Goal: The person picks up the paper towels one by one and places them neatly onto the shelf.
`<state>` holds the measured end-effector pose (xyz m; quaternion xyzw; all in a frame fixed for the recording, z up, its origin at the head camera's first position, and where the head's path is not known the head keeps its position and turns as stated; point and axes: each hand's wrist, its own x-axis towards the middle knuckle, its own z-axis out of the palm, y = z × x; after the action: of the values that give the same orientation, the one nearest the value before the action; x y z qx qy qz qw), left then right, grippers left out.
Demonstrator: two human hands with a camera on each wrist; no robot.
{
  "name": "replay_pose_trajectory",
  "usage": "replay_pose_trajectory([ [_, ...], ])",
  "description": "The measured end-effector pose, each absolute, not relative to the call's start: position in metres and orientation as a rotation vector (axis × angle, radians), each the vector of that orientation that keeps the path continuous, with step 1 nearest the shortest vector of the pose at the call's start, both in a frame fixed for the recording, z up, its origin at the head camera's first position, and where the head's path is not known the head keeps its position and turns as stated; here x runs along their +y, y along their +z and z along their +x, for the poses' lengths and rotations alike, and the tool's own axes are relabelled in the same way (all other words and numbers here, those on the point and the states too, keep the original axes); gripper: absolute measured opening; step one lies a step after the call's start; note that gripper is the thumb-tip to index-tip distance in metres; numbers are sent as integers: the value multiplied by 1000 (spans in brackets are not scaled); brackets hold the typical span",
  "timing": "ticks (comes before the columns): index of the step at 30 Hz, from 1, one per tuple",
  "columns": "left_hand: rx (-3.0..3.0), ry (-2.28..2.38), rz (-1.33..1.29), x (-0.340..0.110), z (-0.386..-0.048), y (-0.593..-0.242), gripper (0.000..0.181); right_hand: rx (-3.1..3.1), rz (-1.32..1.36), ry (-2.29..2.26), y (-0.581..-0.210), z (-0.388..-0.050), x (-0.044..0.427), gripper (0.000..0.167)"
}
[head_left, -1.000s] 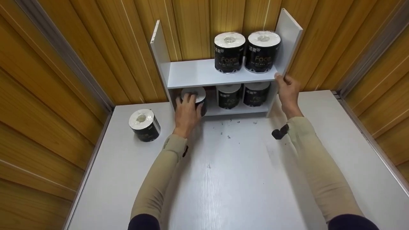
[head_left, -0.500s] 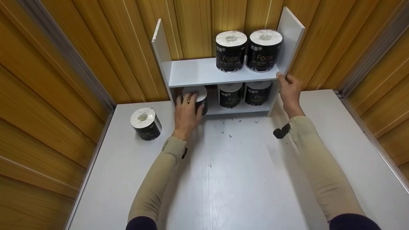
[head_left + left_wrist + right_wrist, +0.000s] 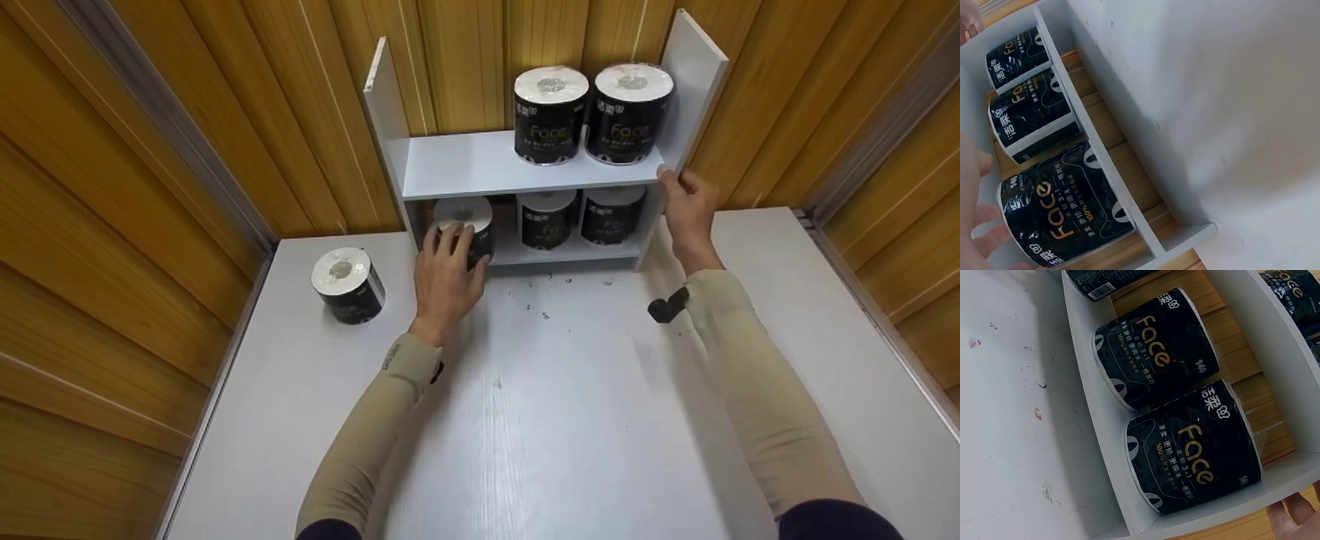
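A white two-level shelf unit [image 3: 457, 166] stands against the back wall. On its lower level, at the left, a toilet paper roll [image 3: 466, 213] in a black wrapper stands upright. My left hand [image 3: 448, 279] is in front of that roll, its fingers loosely extended by the top edge; in the left wrist view the fingers lie beside the roll, not wrapped round it. My right hand [image 3: 690, 214] grips the unit's right side panel, thumb at the front edge near the upper board. Part of that hand is out of the right wrist view.
Two more rolls stand at the right of the lower level, one being this roll [image 3: 546, 219]. Another two, including this roll [image 3: 551, 116], stand on the upper level at the right. A lone roll [image 3: 349, 285] stands on the white table [image 3: 540, 420] left of the unit.
My left hand has loosened from the lower-left roll and drawn back toward me; the roll stays on the lower level. My right hand keeps its grip on the side panel.
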<state>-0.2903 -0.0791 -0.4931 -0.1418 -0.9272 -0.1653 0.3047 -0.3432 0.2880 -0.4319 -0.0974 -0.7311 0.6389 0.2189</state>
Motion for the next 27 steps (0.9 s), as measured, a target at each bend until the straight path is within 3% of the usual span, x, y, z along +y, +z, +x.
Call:
replay_pose_trajectory([
  [9,-2344,-396,-287,-74,-302,-500,32,-2001,-254,1817,-434,-345,290,28],
  [27,-2234,-304,-216,-66,-315,-515,26,-2016,-258,1816,-434,-347,291,33],
])
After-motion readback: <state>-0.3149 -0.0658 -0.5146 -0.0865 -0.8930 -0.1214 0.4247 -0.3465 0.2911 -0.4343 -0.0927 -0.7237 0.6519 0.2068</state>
